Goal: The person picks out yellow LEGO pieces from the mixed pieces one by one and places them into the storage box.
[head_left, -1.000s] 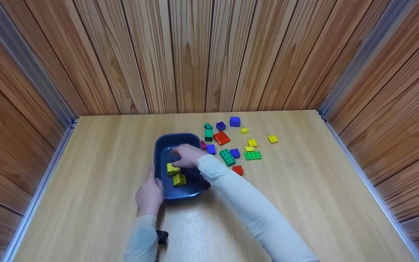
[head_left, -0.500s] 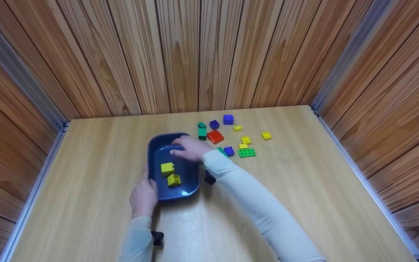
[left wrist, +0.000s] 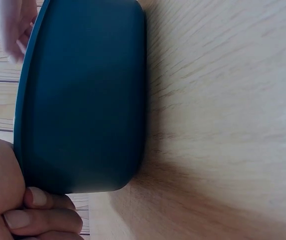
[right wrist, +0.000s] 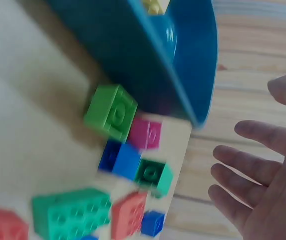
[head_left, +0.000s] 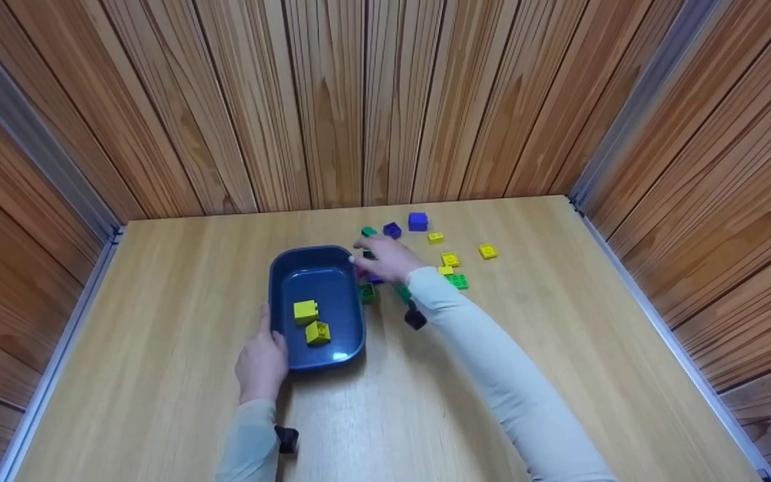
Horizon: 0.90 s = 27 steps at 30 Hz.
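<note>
A dark blue plastic tray [head_left: 325, 288] stands on the wooden table, holding two yellow toy bricks, one square-sided [head_left: 305, 312] and one with a slanted side [head_left: 318, 333]. My left hand [head_left: 262, 365] grips its left side near the front, with curled fingers [left wrist: 45, 220] beside the tray's corner in the left wrist view. Just past the right rim, my right hand [head_left: 389, 260] hovers over loose bricks, fingers spread and nothing held. Under it, the right wrist view shows a light green brick [right wrist: 112, 112] beside the tray wall, plus pink [right wrist: 145, 133] and blue [right wrist: 120, 159] bricks.
Several more bricks lie right of the tray: yellow ones [head_left: 488, 251], a green one [head_left: 457, 281] partly behind the sleeve, purple-blue ones [head_left: 417, 221] at the back. Red bricks [right wrist: 128, 215] show in the right wrist view. Wood-panelled walls [head_left: 332, 100] enclose the table.
My right hand has moved right, from over the tray to above the loose bricks, its fingers spread. The left hand stays at the tray. The head view has shifted slightly.
</note>
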Tool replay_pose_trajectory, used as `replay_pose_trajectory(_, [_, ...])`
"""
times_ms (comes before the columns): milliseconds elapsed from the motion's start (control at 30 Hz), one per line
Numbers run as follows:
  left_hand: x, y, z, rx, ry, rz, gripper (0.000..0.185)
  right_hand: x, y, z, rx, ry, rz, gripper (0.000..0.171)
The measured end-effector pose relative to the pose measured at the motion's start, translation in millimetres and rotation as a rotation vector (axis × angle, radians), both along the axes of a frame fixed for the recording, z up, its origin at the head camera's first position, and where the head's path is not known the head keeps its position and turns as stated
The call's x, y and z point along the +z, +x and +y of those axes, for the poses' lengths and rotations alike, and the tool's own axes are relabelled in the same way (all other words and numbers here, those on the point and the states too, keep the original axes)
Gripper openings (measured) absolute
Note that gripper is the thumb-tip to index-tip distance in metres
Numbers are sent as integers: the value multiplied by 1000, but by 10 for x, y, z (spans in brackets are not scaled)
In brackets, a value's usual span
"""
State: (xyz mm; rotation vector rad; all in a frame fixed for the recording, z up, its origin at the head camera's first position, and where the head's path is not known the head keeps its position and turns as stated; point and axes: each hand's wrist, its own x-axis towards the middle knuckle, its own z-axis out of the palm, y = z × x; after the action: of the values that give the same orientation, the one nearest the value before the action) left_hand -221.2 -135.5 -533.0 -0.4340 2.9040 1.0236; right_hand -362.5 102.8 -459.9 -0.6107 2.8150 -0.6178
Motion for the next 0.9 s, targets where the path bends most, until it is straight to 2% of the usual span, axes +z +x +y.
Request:
replay_pose_trajectory(133, [-6, -5, -2, -4, -16, -4, 63, -43, -47, 233, -36, 17, 17, 50])
replay_pose_trajectory(367, [-11, -3, 6, -4, -26, -14, 63, -150, -94, 719, -136, -61, -44, 50])
replay_pose_trajectory(567, [2, -10, 5, -5, -18, -20, 63, -229, -161, 1172, -184, -28, -15, 49])
replay_pose_trajectory(767, [-12, -22, 0, -4, -7, -10, 62, -304, -207, 1572, -293, -22, -55, 49])
replay_pose_trajectory(900, [-14, -21, -3, -7, 11, -3, 62, -351, -210, 1793, -334, -17, -69, 47])
